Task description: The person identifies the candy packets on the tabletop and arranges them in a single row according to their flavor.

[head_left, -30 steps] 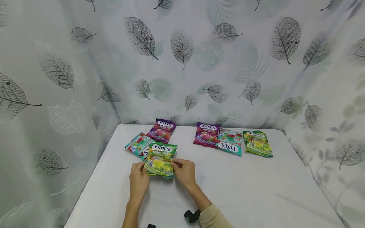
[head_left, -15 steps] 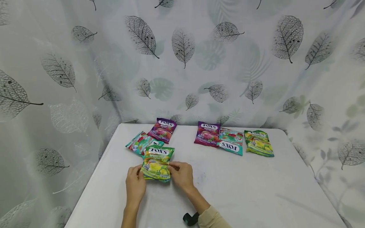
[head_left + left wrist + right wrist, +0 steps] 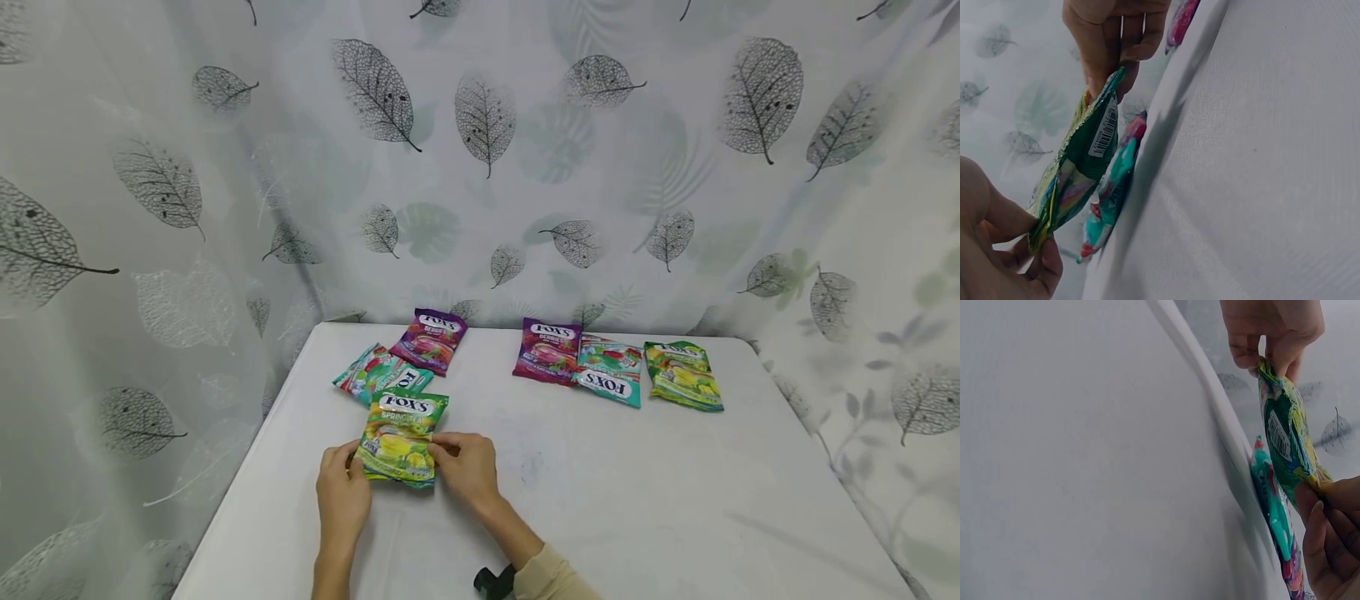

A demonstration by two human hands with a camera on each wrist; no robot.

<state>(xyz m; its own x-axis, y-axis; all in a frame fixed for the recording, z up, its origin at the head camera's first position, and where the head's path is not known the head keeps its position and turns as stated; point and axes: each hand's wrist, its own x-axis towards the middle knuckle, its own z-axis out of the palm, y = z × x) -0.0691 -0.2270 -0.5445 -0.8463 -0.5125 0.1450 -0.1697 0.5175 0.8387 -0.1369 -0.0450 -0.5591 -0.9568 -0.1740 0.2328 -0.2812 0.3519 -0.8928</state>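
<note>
A green and yellow Fox's Spring Tea candy bag (image 3: 397, 442) is held between both hands by its side edges. My left hand (image 3: 341, 496) pinches its left edge between thumb and fingers, and my right hand (image 3: 467, 471) pinches the right edge. Both wrist views show the bag lifted off the white table, its green back with a barcode label (image 3: 1104, 132) showing. Just behind it lies a teal candy bag (image 3: 382, 373), partly under a purple Berries candy bag (image 3: 430, 342).
Along the table's back right lie another purple bag (image 3: 547, 352), a teal bag (image 3: 609, 371) turned upside down, and a green bag (image 3: 683, 375). Near the right sleeve sits a small black object (image 3: 492, 583). A leaf-patterned curtain (image 3: 487, 192) surrounds the white table (image 3: 637, 500).
Both hands have moved the green candy bag toward the front and slightly left, uncovering more of the teal bag behind it. The other bags stay in place.
</note>
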